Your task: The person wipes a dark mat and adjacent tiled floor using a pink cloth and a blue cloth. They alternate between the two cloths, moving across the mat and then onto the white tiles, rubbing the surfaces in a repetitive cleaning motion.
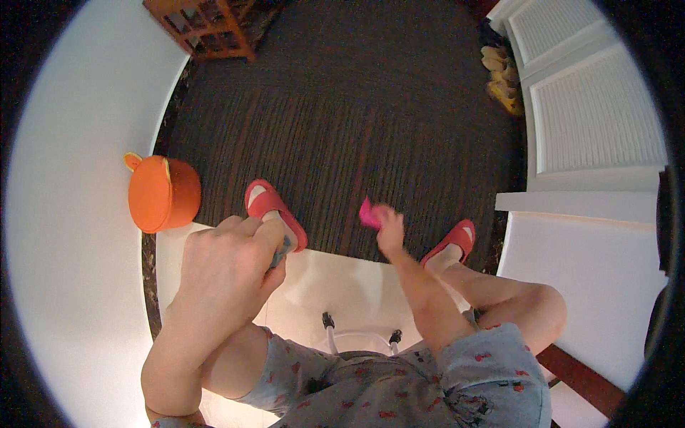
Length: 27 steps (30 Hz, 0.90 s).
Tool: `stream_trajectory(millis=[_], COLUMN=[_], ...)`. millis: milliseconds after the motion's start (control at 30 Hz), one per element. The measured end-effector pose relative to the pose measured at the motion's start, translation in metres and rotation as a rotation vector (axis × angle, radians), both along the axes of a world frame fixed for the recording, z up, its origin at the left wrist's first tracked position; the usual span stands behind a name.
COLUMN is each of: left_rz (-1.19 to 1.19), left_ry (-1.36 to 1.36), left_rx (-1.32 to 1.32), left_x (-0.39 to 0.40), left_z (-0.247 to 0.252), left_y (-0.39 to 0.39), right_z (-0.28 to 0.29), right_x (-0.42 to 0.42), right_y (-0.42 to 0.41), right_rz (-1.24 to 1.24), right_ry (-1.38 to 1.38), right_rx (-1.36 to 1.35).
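My left hand [230,262] is raised close to the camera, its fingers curled around a small grey-blue object [281,251] that is mostly hidden; I cannot tell what it is. Lower and further right, my right hand [390,230] grips a bright pink item [370,214], soft-looking and blurred, perhaps cloth. It is held above the edge of the dark striped carpet [332,160]. My feet, in red open-toed slippers, rest wide apart: the left slipper [267,200] shows beyond my left hand, the right slipper [464,235] beyond my right forearm.
An orange round stool with ears [166,192] stands by the left wall. A wooden lattice rack [208,29] is at the upper left. Several shoes [500,75] lie along the white louvred cabinet doors [599,112]. Castors of a seat [328,321] show on the pale floor beneath me.
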<state>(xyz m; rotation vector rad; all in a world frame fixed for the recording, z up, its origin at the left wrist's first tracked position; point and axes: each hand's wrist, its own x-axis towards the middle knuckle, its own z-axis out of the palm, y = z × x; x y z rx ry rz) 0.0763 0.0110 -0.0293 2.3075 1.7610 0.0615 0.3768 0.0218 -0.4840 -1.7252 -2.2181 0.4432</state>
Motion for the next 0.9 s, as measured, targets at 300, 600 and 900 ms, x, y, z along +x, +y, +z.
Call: stream_trajectory(millis=[300, 600, 900], left_rz=[-0.049, 0.117, 0.227], left_ry=[-0.109, -0.104, -0.034], left_rx=[0.133, 0.039, -0.072], left_x=[0.012, -0.011, -0.044], left_z=[0.002, -0.001, -0.037], left_y=[0.044, -0.001, -0.008], right_z=[0.017, 0.056, -0.029], right_x=[0.034, -0.027, -0.074], right_y=[-0.090, 0.116, 0.074], right_rz=[0.248, 0.063, 0.199], right_ry=[0.057, 0.624, 0.176], right_rx=[-0.727, -0.428, 0.018])
